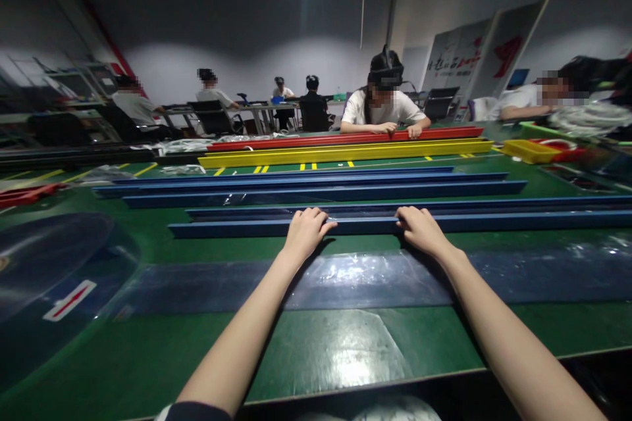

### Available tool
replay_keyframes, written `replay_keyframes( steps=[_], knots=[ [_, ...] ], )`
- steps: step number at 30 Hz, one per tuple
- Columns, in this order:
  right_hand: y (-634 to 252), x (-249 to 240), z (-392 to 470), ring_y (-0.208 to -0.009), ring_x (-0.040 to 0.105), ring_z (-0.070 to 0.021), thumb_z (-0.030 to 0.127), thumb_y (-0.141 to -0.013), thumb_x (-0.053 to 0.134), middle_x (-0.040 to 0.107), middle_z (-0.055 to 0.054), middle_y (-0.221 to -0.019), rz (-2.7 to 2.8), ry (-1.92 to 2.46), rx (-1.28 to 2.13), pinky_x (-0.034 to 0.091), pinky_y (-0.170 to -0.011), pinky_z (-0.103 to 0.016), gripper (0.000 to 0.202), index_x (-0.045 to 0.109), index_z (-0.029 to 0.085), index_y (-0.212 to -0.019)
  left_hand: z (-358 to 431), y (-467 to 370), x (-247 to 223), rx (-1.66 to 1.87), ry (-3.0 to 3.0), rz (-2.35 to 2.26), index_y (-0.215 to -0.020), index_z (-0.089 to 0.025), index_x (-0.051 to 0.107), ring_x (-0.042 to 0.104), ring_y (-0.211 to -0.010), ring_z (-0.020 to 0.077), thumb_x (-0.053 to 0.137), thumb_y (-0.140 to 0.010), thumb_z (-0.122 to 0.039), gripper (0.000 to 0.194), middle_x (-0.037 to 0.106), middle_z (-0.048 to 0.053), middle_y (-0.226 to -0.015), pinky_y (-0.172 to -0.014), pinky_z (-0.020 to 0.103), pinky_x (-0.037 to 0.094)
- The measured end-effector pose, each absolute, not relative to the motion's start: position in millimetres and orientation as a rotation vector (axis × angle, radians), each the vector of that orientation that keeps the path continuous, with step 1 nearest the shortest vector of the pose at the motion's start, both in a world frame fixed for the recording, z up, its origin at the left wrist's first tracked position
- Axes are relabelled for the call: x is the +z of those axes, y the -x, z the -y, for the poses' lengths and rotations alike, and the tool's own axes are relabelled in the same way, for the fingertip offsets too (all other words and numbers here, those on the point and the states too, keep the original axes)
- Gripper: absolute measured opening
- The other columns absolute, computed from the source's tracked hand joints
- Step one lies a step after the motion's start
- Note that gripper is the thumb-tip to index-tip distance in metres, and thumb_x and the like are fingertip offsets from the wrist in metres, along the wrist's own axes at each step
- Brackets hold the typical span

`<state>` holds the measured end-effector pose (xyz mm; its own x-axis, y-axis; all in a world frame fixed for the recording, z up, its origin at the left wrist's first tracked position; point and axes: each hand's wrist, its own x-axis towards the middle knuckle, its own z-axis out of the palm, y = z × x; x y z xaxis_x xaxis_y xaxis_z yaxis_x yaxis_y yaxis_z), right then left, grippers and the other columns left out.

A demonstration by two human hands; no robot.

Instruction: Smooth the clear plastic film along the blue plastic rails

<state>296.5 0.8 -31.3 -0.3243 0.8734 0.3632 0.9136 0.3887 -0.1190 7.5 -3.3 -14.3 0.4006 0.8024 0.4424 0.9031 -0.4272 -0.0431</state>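
Note:
Both hands rest on the nearest long blue channel (pixel 365 226), which lies crosswise on the green table (pixel 336 348). The fingers of my left hand (pixel 306 233) curl over its front wall, with the thumb along the near edge. My right hand (pixel 419 229) grips the same channel further right; its fingertips are hidden inside the channel. On my side of the channel, a strip of clear plastic film (pixel 365 279) lies flat beneath my forearms. It leads left to a large roll of the film (pixel 59 263) that bears a white label with a red mark.
More blue channels (pixel 326 195) lie parallel behind. Beyond them are a yellow channel (pixel 345 153) and a red channel (pixel 345 139), where a co-worker (pixel 385 105) has both hands. A yellow tray (pixel 530 151) sits at the right. Red pieces (pixel 29 195) lie at the left.

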Motion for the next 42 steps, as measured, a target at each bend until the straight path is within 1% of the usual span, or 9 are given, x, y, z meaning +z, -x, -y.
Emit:
replay_keyframes(
  steps=[5, 10, 17, 19, 23, 25, 29, 37, 42],
  knots=[
    [-298, -31, -1, -0.086, 0.052, -0.0216, 0.014, -0.08, 0.039, 0.062, -0.008, -0.089, 2.312, 1.543, -0.126, 0.03, -0.069, -0.03, 0.012, 0.05, 0.019, -0.084, 10, 6, -16, -0.494, 2.327, 1.514, -0.095, -0.02, 0.062, 0.055, -0.094, 0.0187, 0.048, -0.087, -0.043, 0.027, 0.064, 0.004, -0.101, -0.077, 0.03, 0.034],
    [-297, -30, 1, -0.084, 0.051, -0.0222, 0.014, -0.08, 0.037, 0.061, -0.009, -0.088, 2.329, 1.559, -0.138, 0.031, -0.069, -0.03, 0.013, 0.049, 0.018, -0.083, 13, 6, -19, -0.444, 2.289, 1.574, -0.095, -0.019, 0.06, 0.055, -0.09, 0.0187, 0.047, -0.089, -0.036, 0.022, 0.064, 0.005, -0.095, -0.075, 0.03, 0.034],
    [-295, -30, 4, -0.084, 0.052, -0.022, 0.014, -0.08, 0.037, 0.062, -0.009, -0.088, 2.362, 1.548, -0.205, 0.032, -0.07, -0.032, 0.016, 0.052, 0.018, -0.086, 15, 2, -21, -0.44, 2.274, 1.611, -0.089, -0.019, 0.059, 0.055, -0.086, 0.0195, 0.044, -0.091, -0.036, 0.023, 0.064, 0.005, -0.089, -0.073, 0.031, 0.033],
    [-295, -30, 5, -0.085, 0.053, -0.0221, 0.019, -0.083, 0.038, 0.063, -0.009, -0.089, 2.346, 1.549, -0.227, 0.033, -0.071, -0.032, 0.016, 0.053, 0.018, -0.089, 15, 2, -21, -0.446, 2.28, 1.615, -0.089, -0.019, 0.059, 0.055, -0.086, 0.0195, 0.044, -0.09, -0.036, 0.022, 0.064, 0.005, -0.089, -0.073, 0.031, 0.032],
    [-289, -29, 6, -0.091, 0.054, -0.0226, 0.037, -0.088, 0.04, 0.064, -0.009, -0.096, 2.302, 1.508, -0.217, 0.035, -0.075, -0.034, 0.024, 0.055, 0.019, -0.094, 15, 2, -20, -0.458, 2.289, 1.628, -0.09, -0.019, 0.059, 0.055, -0.087, 0.0196, 0.045, -0.09, -0.036, 0.022, 0.064, 0.005, -0.089, -0.073, 0.031, 0.032],
    [-282, -26, 4, -0.091, 0.054, -0.0218, 0.04, -0.089, 0.038, 0.064, -0.008, -0.096, 2.289, 1.473, -0.161, 0.036, -0.075, -0.033, 0.027, 0.056, 0.02, -0.092, 15, 2, -21, -0.459, 2.287, 1.636, -0.088, -0.019, 0.059, 0.055, -0.087, 0.0198, 0.044, -0.09, -0.036, 0.023, 0.064, 0.005, -0.089, -0.073, 0.031, 0.032],
    [-263, -18, 0, -0.089, 0.055, -0.0199, 0.04, -0.09, 0.038, 0.064, -0.007, -0.094, 2.328, 1.4, -0.056, 0.037, -0.074, -0.031, 0.027, 0.056, 0.02, -0.088, 14, 2, -24, -0.461, 2.278, 1.632, -0.087, -0.019, 0.058, 0.055, -0.086, 0.0195, 0.043, -0.091, -0.036, 0.024, 0.064, 0.005, -0.087, -0.073, 0.031, 0.031],
    [-243, -6, -5, -0.078, 0.057, -0.0178, 0.039, -0.086, 0.048, 0.064, -0.006, -0.083, 2.402, 1.382, -0.038, 0.038, -0.068, -0.028, 0.023, 0.058, 0.02, -0.081, 14, 2, -23, -0.451, 2.259, 1.635, -0.085, -0.019, 0.056, 0.056, -0.085, 0.0194, 0.042, -0.091, -0.036, 0.023, 0.064, 0.005, -0.086, -0.072, 0.032, 0.031],
    [-246, -17, -3, -0.083, 0.055, -0.019, 0.032, -0.085, 0.048, 0.062, -0.007, -0.086, 2.326, 1.347, -0.035, 0.04, -0.07, -0.029, 0.016, 0.057, 0.02, -0.085, 14, 2, -23, -0.468, 2.256, 1.643, -0.083, -0.019, 0.056, 0.056, -0.084, 0.0196, 0.043, -0.091, -0.037, 0.024, 0.064, 0.005, -0.085, -0.071, 0.032, 0.031]
  ],
)
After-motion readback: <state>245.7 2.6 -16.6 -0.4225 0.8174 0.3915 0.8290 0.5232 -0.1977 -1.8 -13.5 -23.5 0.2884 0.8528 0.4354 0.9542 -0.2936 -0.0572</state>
